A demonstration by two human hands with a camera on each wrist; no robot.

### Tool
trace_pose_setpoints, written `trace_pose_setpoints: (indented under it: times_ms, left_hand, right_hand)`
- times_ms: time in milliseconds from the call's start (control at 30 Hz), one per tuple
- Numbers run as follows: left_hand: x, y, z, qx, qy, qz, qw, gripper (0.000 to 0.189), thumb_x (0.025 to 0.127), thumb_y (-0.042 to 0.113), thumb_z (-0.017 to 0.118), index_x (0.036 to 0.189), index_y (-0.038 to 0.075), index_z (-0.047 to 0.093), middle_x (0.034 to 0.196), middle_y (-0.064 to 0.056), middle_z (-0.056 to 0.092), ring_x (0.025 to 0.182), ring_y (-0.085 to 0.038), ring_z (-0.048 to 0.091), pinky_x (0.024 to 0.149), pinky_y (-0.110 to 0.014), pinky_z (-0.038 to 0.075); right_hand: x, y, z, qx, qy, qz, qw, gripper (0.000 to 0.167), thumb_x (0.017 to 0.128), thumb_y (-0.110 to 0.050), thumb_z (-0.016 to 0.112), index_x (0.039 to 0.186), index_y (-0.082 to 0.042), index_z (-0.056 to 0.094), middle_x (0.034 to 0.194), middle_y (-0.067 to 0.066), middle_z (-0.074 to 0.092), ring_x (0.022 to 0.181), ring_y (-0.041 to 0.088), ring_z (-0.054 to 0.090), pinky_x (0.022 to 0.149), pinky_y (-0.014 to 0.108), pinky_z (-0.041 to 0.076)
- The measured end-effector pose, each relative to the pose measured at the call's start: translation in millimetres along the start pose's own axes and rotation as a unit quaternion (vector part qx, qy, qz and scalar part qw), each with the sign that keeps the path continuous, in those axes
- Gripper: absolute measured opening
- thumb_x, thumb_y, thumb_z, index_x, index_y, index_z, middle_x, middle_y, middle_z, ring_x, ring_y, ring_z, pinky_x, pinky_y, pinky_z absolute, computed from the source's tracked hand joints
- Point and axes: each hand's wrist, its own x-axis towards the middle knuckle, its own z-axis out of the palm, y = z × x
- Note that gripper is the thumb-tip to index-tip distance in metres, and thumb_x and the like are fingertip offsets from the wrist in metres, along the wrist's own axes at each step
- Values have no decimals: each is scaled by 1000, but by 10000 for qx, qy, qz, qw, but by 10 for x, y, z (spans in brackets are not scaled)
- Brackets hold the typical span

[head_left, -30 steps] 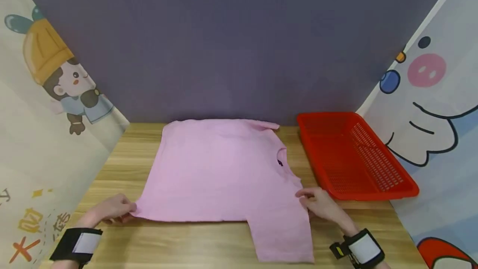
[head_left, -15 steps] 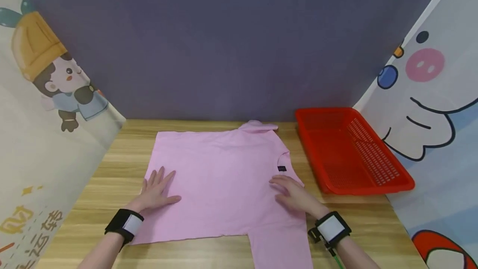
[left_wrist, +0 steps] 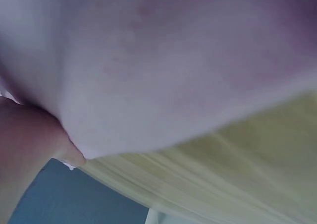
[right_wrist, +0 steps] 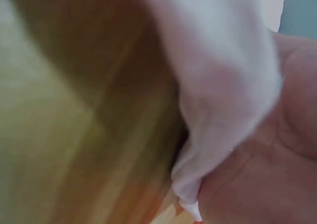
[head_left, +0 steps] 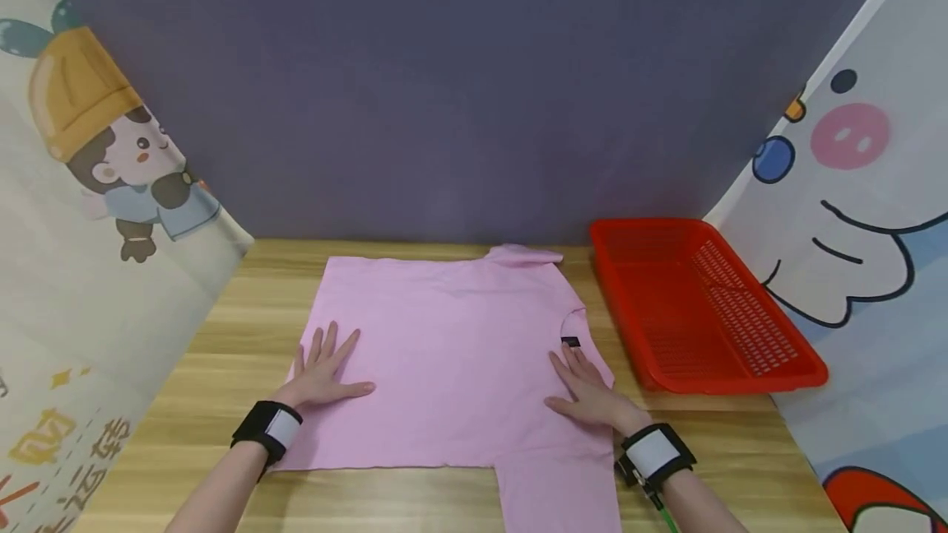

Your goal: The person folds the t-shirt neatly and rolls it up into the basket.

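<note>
A pink shirt [head_left: 444, 352] lies spread sideways on the wooden table, its neckline toward the right. One sleeve reaches toward me past the bottom of the head view; the other is bunched at the far side. My left hand [head_left: 322, 373] rests flat on the shirt near its hem, fingers spread. Just below the dark neck label [head_left: 570, 342], my right hand [head_left: 588, 391] lies on the shirt with fingers extended. In the left wrist view, blurred pink fabric [left_wrist: 148, 75] fills most of the frame. Fabric [right_wrist: 223, 95] also hangs close to my palm in the right wrist view.
To the right of the shirt stands a red plastic basket [head_left: 629, 344] with perforated sides. A dark panel [head_left: 444, 89] rises behind the table [head_left: 222, 368]. Printed cartoon sheets border the left and right sides.
Both hands have let go of the shirt's edges and moved inward onto it, fingers now straight. The shirt's hem corner lies nearer me, and its far sleeve is more bunched.
</note>
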Motion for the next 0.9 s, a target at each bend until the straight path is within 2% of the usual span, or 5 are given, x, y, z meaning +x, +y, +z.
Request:
trace_pose_setpoints:
  times_ms: [300, 500, 633, 767, 900]
  left_hand:
    - [-25, -61, 100, -330, 87, 399, 9986, 110, 80, 59, 74, 160, 9, 19, 163, -35, -13, 149, -54, -22, 108, -73, -27]
    - [-60, -119, 133, -217, 157, 331, 9991, 111, 81, 64, 70, 161, 10, 15, 165, -31, -14, 151, -49, -24, 110, -70, -28]
    - [-147, -138, 121, -544, 223, 579, 9966, 100, 86, 50, 71, 158, 2, 22, 164, -34, -5, 150, -55, -16, 111, -71, -25]
    - [-289, -201, 84, -1227, 281, 941, 9876, 76, 88, 26, 72, 150, -2, 39, 163, -35, 10, 149, -57, -4, 119, -61, -20]
    - [-485, -331, 76, -1440, 460, 1326, 9796, 59, 90, 13, 68, 144, 0, 48, 160, -36, 19, 158, -33, -3, 121, -16, -16]
  right_hand:
    - [-172, 77, 219, 315, 422, -50, 9986, 88, 95, -43, 63, 154, 10, 23, 162, 39, 1, 149, 57, -6, 116, 74, -4]
    - [-204, 8, 200, 152, 515, -4, 9986, 87, 94, -43, 63, 156, 5, 25, 165, 33, 5, 152, 52, -2, 119, 70, -2]
    - [-279, 46, 140, 308, 442, -426, 9976, 78, 92, -32, 68, 154, 1, 34, 164, 33, 8, 151, 54, 0, 121, 68, -1]
    - [-426, 148, 54, 754, 386, -1108, 9902, 65, 85, -9, 72, 145, -1, 50, 161, 36, 15, 157, 38, -8, 126, 35, -14]
    - [-548, 241, -18, 552, 119, -1432, 9881, 60, 86, -9, 71, 143, -6, 54, 160, 34, 24, 149, -9, -14, 109, 2, -16]
